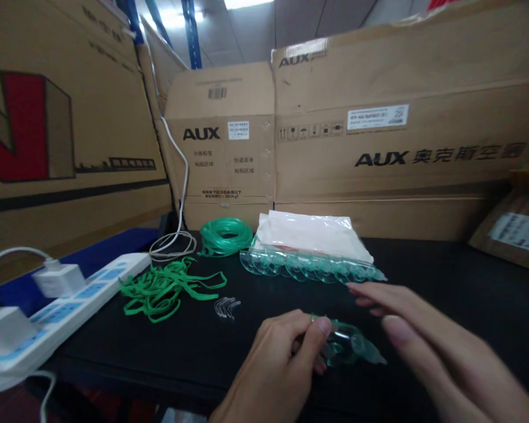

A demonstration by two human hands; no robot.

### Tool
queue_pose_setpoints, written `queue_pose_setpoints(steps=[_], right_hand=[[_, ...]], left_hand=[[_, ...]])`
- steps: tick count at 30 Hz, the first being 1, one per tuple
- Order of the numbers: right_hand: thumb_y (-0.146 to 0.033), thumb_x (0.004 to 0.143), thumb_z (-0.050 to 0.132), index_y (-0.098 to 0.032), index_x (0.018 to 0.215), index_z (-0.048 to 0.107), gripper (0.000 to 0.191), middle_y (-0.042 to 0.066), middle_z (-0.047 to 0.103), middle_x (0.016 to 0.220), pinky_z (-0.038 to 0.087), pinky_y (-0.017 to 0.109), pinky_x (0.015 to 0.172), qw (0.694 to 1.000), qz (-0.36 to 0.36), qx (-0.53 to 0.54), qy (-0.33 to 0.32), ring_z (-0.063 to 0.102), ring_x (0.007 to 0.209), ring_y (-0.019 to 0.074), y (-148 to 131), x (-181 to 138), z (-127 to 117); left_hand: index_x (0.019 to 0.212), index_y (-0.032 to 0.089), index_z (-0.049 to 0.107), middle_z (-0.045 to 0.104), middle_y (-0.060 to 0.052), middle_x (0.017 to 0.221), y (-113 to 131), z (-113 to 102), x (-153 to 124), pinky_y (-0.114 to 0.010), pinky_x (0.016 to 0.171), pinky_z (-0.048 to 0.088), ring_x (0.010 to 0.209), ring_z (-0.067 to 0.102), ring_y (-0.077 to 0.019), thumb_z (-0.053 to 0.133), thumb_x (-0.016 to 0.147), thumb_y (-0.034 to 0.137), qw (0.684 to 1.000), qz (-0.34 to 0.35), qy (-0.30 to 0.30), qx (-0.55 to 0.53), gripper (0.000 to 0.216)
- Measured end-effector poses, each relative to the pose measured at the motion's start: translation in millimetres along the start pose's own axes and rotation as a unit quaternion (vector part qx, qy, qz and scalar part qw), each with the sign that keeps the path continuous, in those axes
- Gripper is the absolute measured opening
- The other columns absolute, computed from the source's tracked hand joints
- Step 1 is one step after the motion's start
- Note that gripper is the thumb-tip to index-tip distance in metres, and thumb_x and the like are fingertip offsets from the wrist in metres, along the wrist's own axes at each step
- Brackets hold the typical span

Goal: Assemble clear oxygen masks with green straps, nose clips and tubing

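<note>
My left hand (286, 352) pinches the edge of a clear green plastic face mask (346, 343) between thumb and fingers, above the black tabletop. The mask's pale pointed spout faces right; my fingers cover its left end. To the right, my right hand (423, 329) is open, its fingers stretched out and nothing in it. Beyond both hands lies an overlapping row of similar green masks (308, 267). Left of them are a few small clear curved pieces (226, 308), a tangled heap of green elastic straps (163, 288) and a coil of green tubing (226, 236).
White plastic bags (308, 230) lie behind the mask row. A white power strip (83, 305) with plugged-in adapters runs along the left edge, near a white cable (183, 176). Large cardboard boxes (401, 135) wall off the back and left; a smaller carton (515, 223) stands right.
</note>
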State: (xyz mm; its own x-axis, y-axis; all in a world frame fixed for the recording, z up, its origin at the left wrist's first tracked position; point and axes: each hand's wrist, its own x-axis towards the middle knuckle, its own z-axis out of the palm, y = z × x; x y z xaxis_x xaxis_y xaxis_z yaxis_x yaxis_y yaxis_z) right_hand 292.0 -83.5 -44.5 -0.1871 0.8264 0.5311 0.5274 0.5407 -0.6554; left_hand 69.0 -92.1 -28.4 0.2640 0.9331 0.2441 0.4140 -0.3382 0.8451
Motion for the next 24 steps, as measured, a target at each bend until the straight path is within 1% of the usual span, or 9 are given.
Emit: queue_pose_setpoints(steps=[2, 4, 8, 10, 13, 16, 18, 21, 24], right_hand=[[-0.050, 0.098, 0.054, -0.029, 0.127, 0.068, 0.040, 0.009, 0.066, 0.134, 0.049, 0.043, 0.110, 1.000, -0.003, 0.009, -0.015, 0.060, 0.128, 0.0301, -11, 11, 17], [-0.050, 0.096, 0.056, -0.027, 0.122, 0.073, 0.038, 0.009, 0.072, 0.124, 0.055, 0.036, 0.103, 0.999, 0.003, 0.027, -0.046, 0.066, 0.119, 0.0281, -20, 17, 27], [-0.049, 0.092, 0.064, -0.028, 0.114, 0.076, 0.033, 0.006, 0.076, 0.114, 0.059, 0.028, 0.093, 0.992, 0.022, 0.084, -0.093, 0.072, 0.107, 0.0242, -22, 18, 31], [-0.051, 0.091, 0.065, -0.027, 0.112, 0.077, 0.034, 0.006, 0.076, 0.113, 0.059, 0.027, 0.092, 0.987, 0.046, 0.111, -0.105, 0.072, 0.105, 0.0242, -20, 18, 27], [-0.054, 0.091, 0.063, -0.026, 0.113, 0.077, 0.038, 0.005, 0.077, 0.110, 0.059, 0.027, 0.090, 0.978, 0.093, 0.140, -0.120, 0.072, 0.105, 0.0245, -19, 19, 23], [-0.057, 0.091, 0.061, -0.025, 0.112, 0.077, 0.041, 0.005, 0.076, 0.108, 0.058, 0.028, 0.088, 0.971, 0.115, 0.168, -0.129, 0.070, 0.107, 0.0248, -23, 20, 21], [-0.057, 0.092, 0.060, -0.024, 0.112, 0.077, 0.042, 0.005, 0.075, 0.109, 0.057, 0.029, 0.088, 0.967, 0.115, 0.183, -0.135, 0.069, 0.108, 0.0246, -26, 19, 21], [-0.055, 0.093, 0.060, -0.025, 0.113, 0.076, 0.040, 0.005, 0.075, 0.111, 0.055, 0.029, 0.089, 0.965, 0.109, 0.194, -0.140, 0.067, 0.109, 0.0237, -27, 19, 21], [-0.053, 0.094, 0.061, -0.025, 0.112, 0.076, 0.037, 0.005, 0.074, 0.113, 0.053, 0.029, 0.089, 0.965, 0.106, 0.196, -0.139, 0.066, 0.109, 0.0231, -28, 19, 21]], left_hand=[[0.070, 0.017, 0.062, 0.065, -0.003, 0.073, -2, 0, 1, -0.025, 0.072, 0.045, 0.075, 0.065, -0.0155, 0.036, 0.105, 0.045, 1.000, 0.016, 0.010, 0.008, 0.052], [0.071, 0.017, 0.062, 0.067, -0.005, 0.074, -3, 0, 2, -0.026, 0.074, 0.047, 0.076, 0.066, -0.0165, 0.034, 0.106, 0.045, 1.000, 0.028, 0.010, 0.009, 0.052], [0.077, 0.017, 0.068, 0.071, -0.006, 0.077, 1, -8, 2, -0.026, 0.073, 0.051, 0.074, 0.068, -0.0170, 0.035, 0.105, 0.040, 0.997, 0.041, -0.018, 0.055, 0.050], [0.093, 0.020, 0.074, 0.076, -0.005, 0.090, 1, -21, -1, -0.028, 0.082, 0.054, 0.086, 0.071, -0.0194, 0.043, 0.103, 0.036, 0.990, 0.044, -0.003, 0.133, 0.036], [0.115, 0.029, 0.073, 0.075, -0.002, 0.117, -10, -53, -11, -0.038, 0.107, 0.048, 0.115, 0.067, -0.0235, 0.050, 0.099, 0.033, 0.961, 0.035, 0.081, 0.262, 0.028], [0.117, 0.031, 0.073, 0.074, -0.001, 0.122, -30, -89, -22, -0.037, 0.105, 0.053, 0.118, 0.067, -0.0239, 0.046, 0.098, 0.035, 0.927, 0.025, 0.126, 0.352, 0.033], [0.118, 0.029, 0.074, 0.074, -0.002, 0.123, -42, -105, -27, -0.037, 0.102, 0.055, 0.117, 0.069, -0.0257, 0.051, 0.095, 0.040, 0.913, 0.030, 0.113, 0.390, 0.034], [0.121, 0.030, 0.074, 0.073, -0.002, 0.127, -51, -115, -28, -0.037, 0.101, 0.056, 0.118, 0.068, -0.0259, 0.054, 0.093, 0.042, 0.908, 0.037, 0.088, 0.409, 0.036], [0.120, 0.029, 0.074, 0.074, -0.002, 0.125, -52, -113, -24, -0.036, 0.100, 0.056, 0.117, 0.069, -0.0255, 0.053, 0.094, 0.040, 0.907, 0.037, 0.078, 0.412, 0.035]])
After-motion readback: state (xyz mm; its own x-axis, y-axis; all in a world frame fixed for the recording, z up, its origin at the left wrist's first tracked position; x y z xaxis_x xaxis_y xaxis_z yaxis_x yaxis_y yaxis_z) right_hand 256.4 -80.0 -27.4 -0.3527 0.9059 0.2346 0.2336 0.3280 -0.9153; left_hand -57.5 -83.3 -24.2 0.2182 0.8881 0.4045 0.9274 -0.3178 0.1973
